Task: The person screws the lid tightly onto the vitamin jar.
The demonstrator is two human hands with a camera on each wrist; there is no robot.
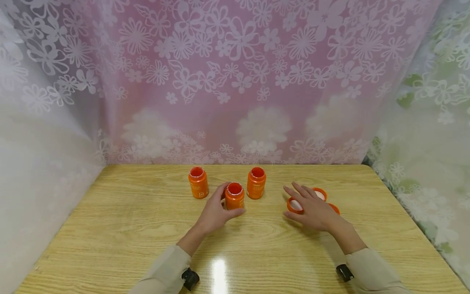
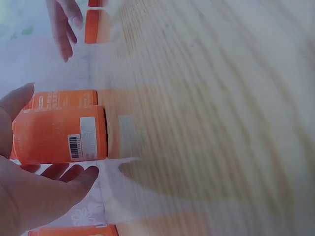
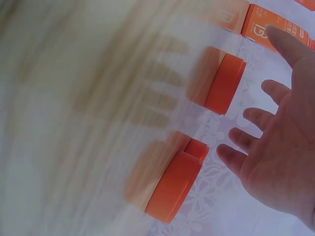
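My left hand (image 1: 216, 210) is spread around the middle orange bottle (image 1: 234, 200), which stands upright and uncapped on the table. In the left wrist view, a narrow gap shows between the lower fingers (image 2: 81, 184) and this bottle; whether the thumb touches it is hard to tell. To the right, my right hand (image 1: 312, 210) hovers beside three orange lids with its fingers spread. The near-left lid (image 1: 295, 206) and the far lid (image 1: 320, 194) show white insides. Part of the third lid (image 1: 335, 208) is hidden behind the hand. The right wrist view shows nothing in that hand.
Two more uncapped orange bottles stand farther back, the left bottle (image 1: 198, 184) and the right bottle (image 1: 256, 184). All of this is on a wood-grain table (image 1: 121, 228). A pink flowered curtain (image 1: 235, 102) hangs behind its back edge.
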